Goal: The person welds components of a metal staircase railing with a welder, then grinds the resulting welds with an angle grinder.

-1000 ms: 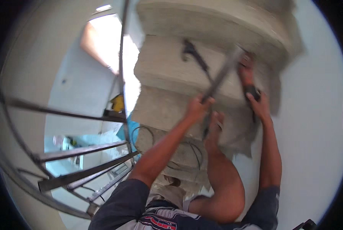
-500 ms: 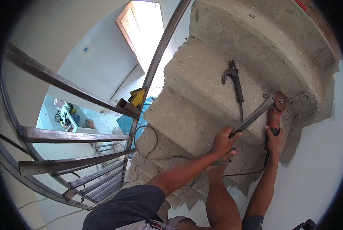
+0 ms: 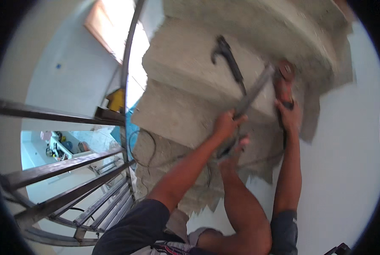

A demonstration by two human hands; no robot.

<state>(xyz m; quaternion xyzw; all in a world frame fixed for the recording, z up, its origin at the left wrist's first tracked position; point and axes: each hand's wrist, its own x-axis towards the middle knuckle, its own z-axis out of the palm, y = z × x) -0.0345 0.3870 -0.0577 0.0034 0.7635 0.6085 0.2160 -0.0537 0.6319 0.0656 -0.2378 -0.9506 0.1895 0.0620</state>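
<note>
My left hand (image 3: 227, 126) is wrapped round a grey metal bar (image 3: 254, 90) that slants up and to the right. In my right hand (image 3: 290, 115) is a red angle grinder (image 3: 282, 88), gripped by its dark rear end. The grinder's round disc (image 3: 286, 70) lies close beside the bar's far end; blur hides whether they touch. A black welding electrode holder (image 3: 229, 58) rests on the concrete step beyond my left hand, its cable running back toward the bar.
Rough concrete stairs (image 3: 177, 106) descend toward me. A metal railing (image 3: 62, 170) stands at the left, with a yellow triangular piece (image 3: 115, 101) on it. A looped black cable (image 3: 155, 153) lies on the steps. A white wall (image 3: 338, 178) borders the right side.
The view has shifted, so the stairs, railing and electrode holder appear lower-left or higher than before. Both hands keep their hold on the bar and the grinder. The picture is now blurred.
</note>
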